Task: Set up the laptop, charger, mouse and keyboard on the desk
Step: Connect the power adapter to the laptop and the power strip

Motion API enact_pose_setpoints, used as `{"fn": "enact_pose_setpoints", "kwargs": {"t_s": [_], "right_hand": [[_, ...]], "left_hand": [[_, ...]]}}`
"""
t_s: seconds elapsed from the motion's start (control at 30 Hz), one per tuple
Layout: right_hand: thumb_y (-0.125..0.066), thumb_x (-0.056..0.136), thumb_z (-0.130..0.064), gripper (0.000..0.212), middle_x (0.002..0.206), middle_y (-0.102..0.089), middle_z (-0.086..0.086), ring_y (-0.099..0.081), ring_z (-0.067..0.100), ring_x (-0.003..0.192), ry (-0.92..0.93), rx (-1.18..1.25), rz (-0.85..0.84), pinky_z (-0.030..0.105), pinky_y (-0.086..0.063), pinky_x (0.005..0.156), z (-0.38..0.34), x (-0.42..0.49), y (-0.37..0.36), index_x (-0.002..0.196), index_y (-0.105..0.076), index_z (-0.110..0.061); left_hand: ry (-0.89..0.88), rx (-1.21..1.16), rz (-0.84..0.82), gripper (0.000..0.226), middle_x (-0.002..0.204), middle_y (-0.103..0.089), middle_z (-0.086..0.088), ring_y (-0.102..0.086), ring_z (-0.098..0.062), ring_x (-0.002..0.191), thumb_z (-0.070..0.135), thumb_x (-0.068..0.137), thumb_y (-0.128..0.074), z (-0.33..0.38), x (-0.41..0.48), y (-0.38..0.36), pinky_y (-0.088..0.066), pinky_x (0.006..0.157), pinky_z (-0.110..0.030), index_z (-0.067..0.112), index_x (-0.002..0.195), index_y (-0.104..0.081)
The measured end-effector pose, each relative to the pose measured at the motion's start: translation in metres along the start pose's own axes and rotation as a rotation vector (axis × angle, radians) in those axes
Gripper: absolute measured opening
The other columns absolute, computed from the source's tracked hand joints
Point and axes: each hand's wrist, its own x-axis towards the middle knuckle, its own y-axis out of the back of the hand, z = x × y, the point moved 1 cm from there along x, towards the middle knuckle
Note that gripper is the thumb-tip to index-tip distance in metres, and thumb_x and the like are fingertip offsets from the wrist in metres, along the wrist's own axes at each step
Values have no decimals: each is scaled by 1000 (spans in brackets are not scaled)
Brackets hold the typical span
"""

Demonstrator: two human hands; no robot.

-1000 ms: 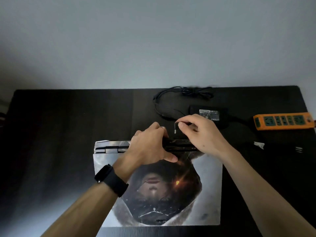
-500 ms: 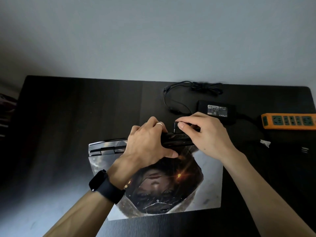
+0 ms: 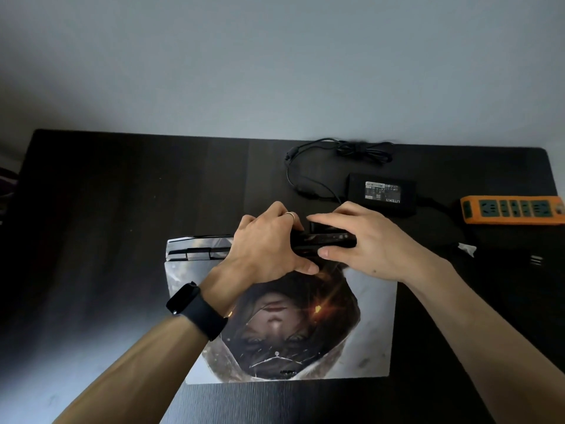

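A closed laptop [image 3: 367, 316] with a printed picture on its lid lies on the black desk [image 3: 122, 209]. My left hand [image 3: 266, 243] grips the laptop's rear edge, fingers curled over the back and thumb on the lid. My right hand [image 3: 367, 240] is just beside it at the same edge. It pinches the charger plug [image 3: 316, 225], which is mostly hidden under the fingers, while its thumb lies on the lid. The black charger brick [image 3: 382, 194] lies behind the hands, and its cable [image 3: 293, 175] loops toward the wall. No mouse or keyboard is in view.
An orange power strip [image 3: 513, 209] lies at the desk's right edge, with the charger's mains lead running toward it. A small white tag [image 3: 466, 248] sits right of the laptop. A grey wall stands behind the desk.
My right hand has lowered the plug to the laptop's rear edge, and its thumb now lies on the lid. The bare plug tip no longer shows. The view has tilted up slightly.
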Motion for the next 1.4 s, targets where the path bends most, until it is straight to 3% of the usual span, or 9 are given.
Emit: {"fn": "enact_pose_setpoints", "kwargs": {"t_s": [0.3,0.43,0.57,0.73,0.87,1.03,1.1,1.2,1.4], "right_hand": [[-55,88,-59,62,128,-49,-11,-53,16,116,-55,-49,2,45,-45,99,21,25,-41,146,-39,-48],[-49,75,-68,70,126,-52,-14,-55,19,118,-116,45,27,51,-45,100,39,46,-58,142,-43,-50],[-61,78,-59,62,130,-56,-12,-51,19,123,-149,42,48,49,-42,104,49,54,-66,138,-51,-47],[-69,82,-51,55,132,-58,-8,-49,20,120,-140,56,200,42,-41,105,52,45,-75,134,-60,-35],[-63,89,-51,51,145,-51,-5,-42,22,133,-121,-36,420,40,-36,113,52,20,-100,135,-60,-28],[-63,89,-53,64,159,-30,1,-21,23,149,-335,-12,519,43,-28,119,47,-16,-129,145,-46,-28],[-66,87,-52,71,161,-23,3,-21,25,149,-392,63,575,44,-28,119,42,-35,-140,148,-41,-27],[-67,85,-53,75,160,-24,9,-29,32,145,-515,161,608,50,-37,114,32,-60,-159,149,-37,-28],[-70,83,-54,81,159,-28,12,-31,36,143,-621,178,552,53,-34,112,23,-73,-176,151,-31,-32]], "left_hand": [[52,54,-150,69,107,-45,11,-55,-14,94,69,57,-79,-24,36,-21,-42,88,-36,31,111,-61],[65,13,-224,67,98,-62,5,-60,-16,89,62,55,-84,-31,62,-29,-54,80,-37,22,106,-66],[45,47,-291,63,86,-66,4,-61,-17,84,56,58,-87,-34,78,-31,-48,68,-29,18,105,-67],[55,56,-264,69,96,-67,2,-61,-18,92,57,59,-86,-36,79,-35,-53,78,-34,20,114,-65],[74,-137,-106,76,113,-61,3,-59,-17,105,49,65,-86,-44,62,-47,-51,92,-35,26,129,-51],[19,25,161,58,128,-59,6,-44,-15,129,53,83,-65,-54,26,-58,-37,109,-36,35,136,-51],[138,77,308,65,149,-41,4,-25,-18,144,63,83,-58,-68,-4,-70,-21,117,-45,42,142,-41],[540,-96,306,86,163,3,-2,0,-32,150,83,72,-52,-90,-53,-95,-13,114,-62,59,146,-16],[729,-319,298,99,156,-16,-14,-21,-40,138,76,67,-67,-101,-81,-103,-27,110,-56,59,148,-13]]}}
